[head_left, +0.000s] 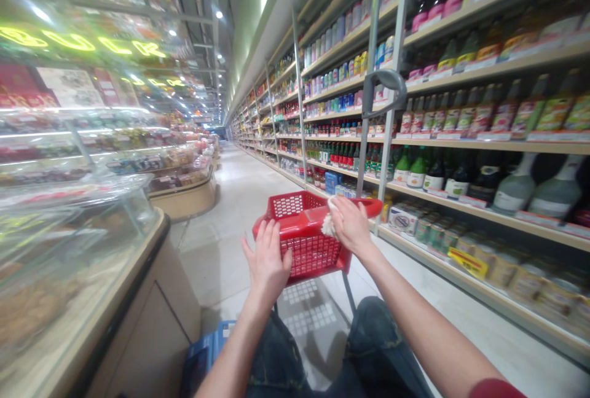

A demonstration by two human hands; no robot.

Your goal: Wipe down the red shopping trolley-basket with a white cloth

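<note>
A small red plastic shopping cart [318, 257] with perforated basket walls stands in front of my knees. My left hand [267, 257] rests on the left part of its red rim, fingers stretched out and slightly spread. On the right, my right hand [350, 226] presses a bunched white cloth [329, 221] against the cart's red handle bar [304, 223]. Part of the cloth is hidden under my fingers. Beside the cart's right end rises a grey upright pole [364, 158], which carries a grey loop [385, 94].
Tall shelves [483, 140] of bottles and cans line the right side. To the left is a glass-topped bulk counter [157, 232] with a dark edge. A blue object [209, 349] lies on the floor near my left leg. The pale aisle floor [235, 177] runs ahead.
</note>
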